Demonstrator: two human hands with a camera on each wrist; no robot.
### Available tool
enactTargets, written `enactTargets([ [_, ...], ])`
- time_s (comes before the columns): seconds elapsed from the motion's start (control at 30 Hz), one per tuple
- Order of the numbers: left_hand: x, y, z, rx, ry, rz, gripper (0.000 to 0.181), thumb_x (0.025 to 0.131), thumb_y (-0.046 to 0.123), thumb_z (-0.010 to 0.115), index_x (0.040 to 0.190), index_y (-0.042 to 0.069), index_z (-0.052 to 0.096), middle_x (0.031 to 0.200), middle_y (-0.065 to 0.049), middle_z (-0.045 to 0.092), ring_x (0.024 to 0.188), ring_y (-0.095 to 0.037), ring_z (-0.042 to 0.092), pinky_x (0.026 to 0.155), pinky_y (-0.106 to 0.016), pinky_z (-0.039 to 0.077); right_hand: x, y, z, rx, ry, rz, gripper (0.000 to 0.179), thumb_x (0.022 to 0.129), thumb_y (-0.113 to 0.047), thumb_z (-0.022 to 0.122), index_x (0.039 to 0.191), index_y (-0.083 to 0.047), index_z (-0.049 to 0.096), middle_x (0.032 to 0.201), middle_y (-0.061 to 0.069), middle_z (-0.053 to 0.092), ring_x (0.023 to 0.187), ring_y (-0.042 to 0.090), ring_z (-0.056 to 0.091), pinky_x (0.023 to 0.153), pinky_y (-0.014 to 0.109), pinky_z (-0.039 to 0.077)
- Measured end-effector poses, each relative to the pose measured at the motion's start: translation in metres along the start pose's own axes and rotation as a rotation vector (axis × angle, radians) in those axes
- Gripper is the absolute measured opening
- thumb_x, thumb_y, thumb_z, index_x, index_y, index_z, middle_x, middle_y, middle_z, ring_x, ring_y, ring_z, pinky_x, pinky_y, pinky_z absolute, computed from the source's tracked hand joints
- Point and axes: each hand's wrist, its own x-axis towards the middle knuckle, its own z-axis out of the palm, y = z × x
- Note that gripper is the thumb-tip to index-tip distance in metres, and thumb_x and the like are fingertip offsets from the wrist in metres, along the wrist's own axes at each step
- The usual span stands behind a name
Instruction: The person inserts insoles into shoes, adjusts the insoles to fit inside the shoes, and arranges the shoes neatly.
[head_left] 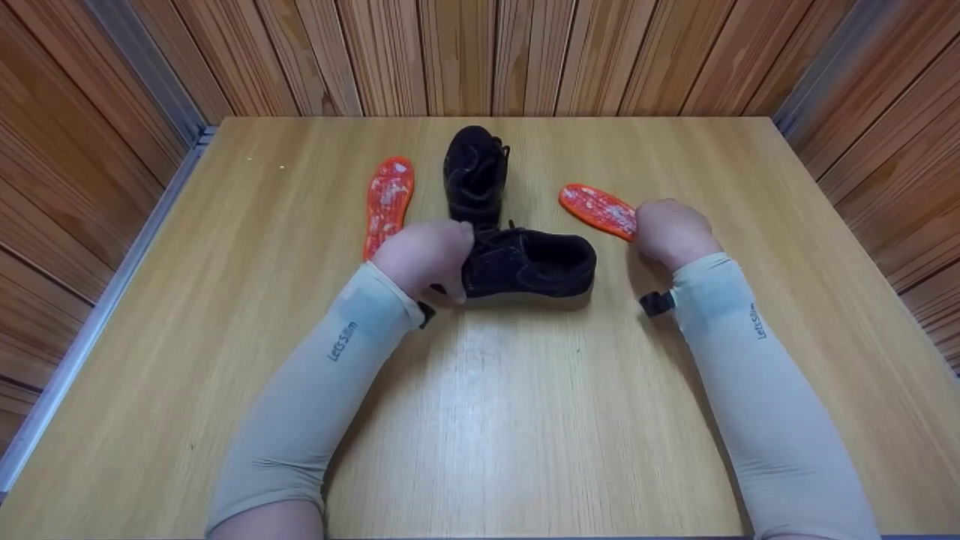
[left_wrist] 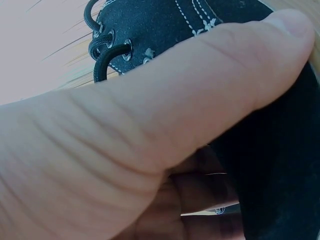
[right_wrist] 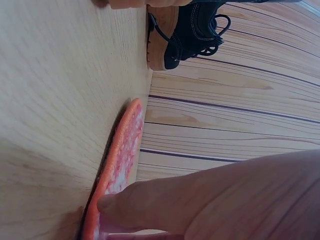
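Note:
My left hand [head_left: 426,259] grips the toe end of a black lace-up shoe [head_left: 529,262] that lies crosswise on the table, its opening facing right. In the left wrist view the thumb [left_wrist: 215,75] lies across the dark upper, next to the laces and eyelets. My right hand [head_left: 675,231] pinches the near end of a red and white insole with an orange edge [head_left: 598,210]. The right wrist view shows the thumb on top of this insole [right_wrist: 120,160], which lies low along the table. A second black shoe [head_left: 475,176] stands behind the first, toe pointing away.
Another red insole [head_left: 388,199] lies left of the shoes, partly hidden by my left hand. The wooden table [head_left: 480,420] is bounded by a plank wall [head_left: 495,56] at the back and more planks at both sides. Small white specks lie at the table's back left.

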Motion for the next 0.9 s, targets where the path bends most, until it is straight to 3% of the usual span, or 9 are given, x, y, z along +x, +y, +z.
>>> enactTargets([
  [0.2, -0.002, -0.002, 0.000, -0.035, -0.018, -0.011, 0.069, 0.087, 0.020, 0.096, 0.143, 0.004, 0.059, 0.134, -0.013, 0.069, 0.113, -0.033, 0.065, 0.106, -0.050, 0.062, 0.004, -0.001, -0.002, 0.025, 0.017, 0.005, 0.038, 0.102, -0.025, 0.068, 0.125, 0.005, 0.072, 0.113, 0.028, 0.071, 0.091, 0.039, 0.061, 0.078, 0.050, 0.052],
  [0.47, -0.002, -0.003, 0.002, -0.008, 0.003, 0.018, 0.065, 0.086, 0.019, 0.096, 0.137, 0.005, 0.059, 0.130, -0.013, 0.070, 0.112, -0.031, 0.065, 0.107, -0.049, 0.061, 0.012, -0.006, 0.006, 0.096, 0.127, -0.061, 0.052, 0.103, -0.020, 0.068, 0.151, -0.002, 0.060, 0.138, 0.031, 0.061, 0.118, 0.048, 0.062, 0.108, 0.068, 0.051],
  [0.7, 0.002, 0.001, 0.000, 0.049, -0.032, -0.012, 0.073, 0.086, 0.025, 0.096, 0.143, 0.003, 0.055, 0.134, -0.016, 0.069, 0.113, -0.033, 0.065, 0.110, -0.051, 0.059, 0.012, -0.005, 0.015, 0.025, 0.089, -0.094, 0.045, 0.101, -0.016, 0.069, 0.145, -0.007, 0.067, 0.135, 0.031, 0.062, 0.118, 0.050, 0.063, 0.104, 0.068, 0.052],
  [0.9, 0.004, 0.000, -0.001, 0.064, -0.056, -0.008, 0.073, 0.086, 0.025, 0.096, 0.142, 0.004, 0.053, 0.131, -0.016, 0.068, 0.112, -0.033, 0.064, 0.110, -0.049, 0.059, 0.012, -0.004, 0.011, 0.060, 0.046, -0.077, 0.039, 0.101, -0.017, 0.071, 0.138, -0.005, 0.072, 0.134, 0.030, 0.063, 0.117, 0.049, 0.060, 0.107, 0.068, 0.049],
])
